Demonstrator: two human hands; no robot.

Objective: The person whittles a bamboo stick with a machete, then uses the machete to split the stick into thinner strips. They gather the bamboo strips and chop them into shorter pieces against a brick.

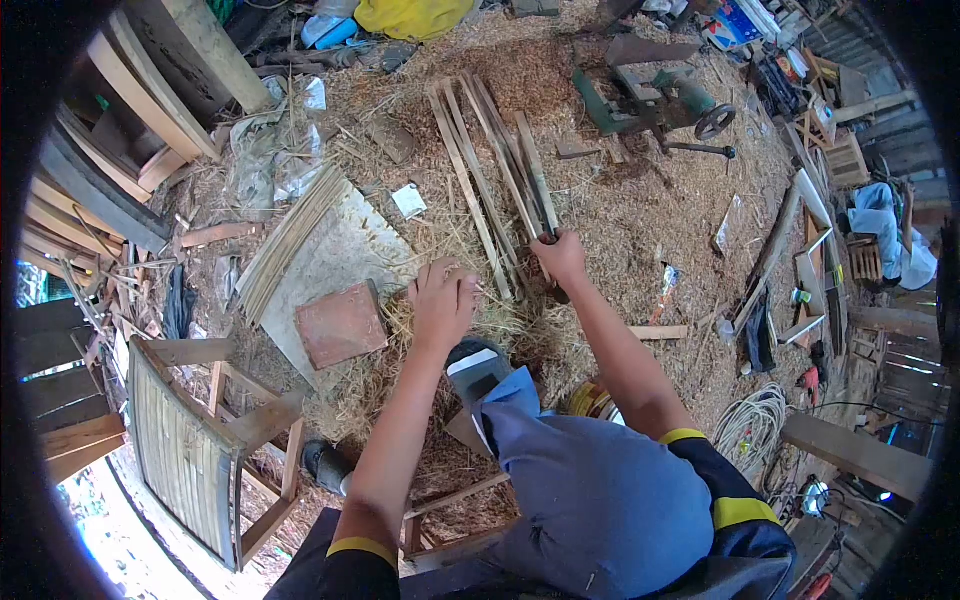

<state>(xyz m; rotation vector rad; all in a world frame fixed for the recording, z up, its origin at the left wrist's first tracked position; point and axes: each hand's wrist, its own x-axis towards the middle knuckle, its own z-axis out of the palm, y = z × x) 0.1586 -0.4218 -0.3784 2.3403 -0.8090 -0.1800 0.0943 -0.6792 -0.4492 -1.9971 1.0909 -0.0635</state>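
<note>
My right hand [562, 258] is closed around the near end of a wooden strip [536, 172] that lies among several long, thin strips on the shavings. Just left of it, my left hand [443, 300] hovers over or rests on straw, its fingers apart and nothing in them. Other narrow strips [462, 180] run away from me between and beyond the two hands. To the left of my left hand, a reddish-brown block [341, 325] sits on a pale flat board [345, 235], with a bundle of thin slats [290, 243] along the board's left edge.
A green metal machine with a handwheel [715, 122] stands at the upper right. A wooden chair frame [190, 450] is at the lower left. Coiled cable [752, 430] lies at the lower right. My shoe [478, 372] is close below my left hand.
</note>
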